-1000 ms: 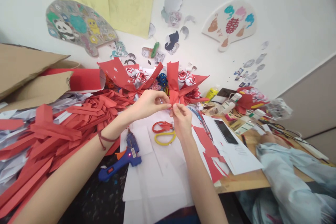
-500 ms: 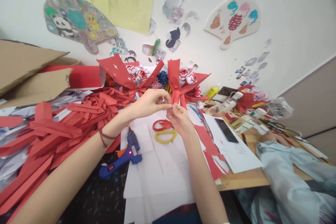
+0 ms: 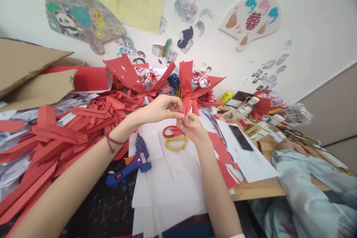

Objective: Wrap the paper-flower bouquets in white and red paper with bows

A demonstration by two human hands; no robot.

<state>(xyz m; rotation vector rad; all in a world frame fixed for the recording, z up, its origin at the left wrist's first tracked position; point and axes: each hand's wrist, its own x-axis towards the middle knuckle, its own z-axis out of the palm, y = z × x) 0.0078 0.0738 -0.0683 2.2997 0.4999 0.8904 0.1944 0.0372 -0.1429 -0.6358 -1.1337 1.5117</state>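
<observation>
My left hand [image 3: 161, 109], with a dark red cord round its wrist, pinches a folded red paper piece [image 3: 187, 107] between thumb and forefinger. At the lower end of this piece, the fingertips of my right hand [image 3: 193, 128] are pressed together on it from the other side. Where the piece ends is hard to tell, because a red-wrapped paper flower bouquet [image 3: 201, 79] stands right behind it. Below my hands lie scissors with one red and one yellow handle loop [image 3: 176, 144] on white paper sheets [image 3: 170, 193]. A blue glue gun [image 3: 129, 171] with a lit red light rests left of them.
Folded red paper strips [image 3: 64, 137] pile up at left beside cardboard [image 3: 30, 67]. Another red-wrapped bouquet [image 3: 125, 72] stands at the wall. To the right are a black phone [image 3: 240, 137], bottles [image 3: 247, 108] and another person's sleeve [image 3: 304, 182].
Both hands keep their pinch on the red paper, which has shifted only slightly. The whole view has tilted a little; nothing was put down or picked up.
</observation>
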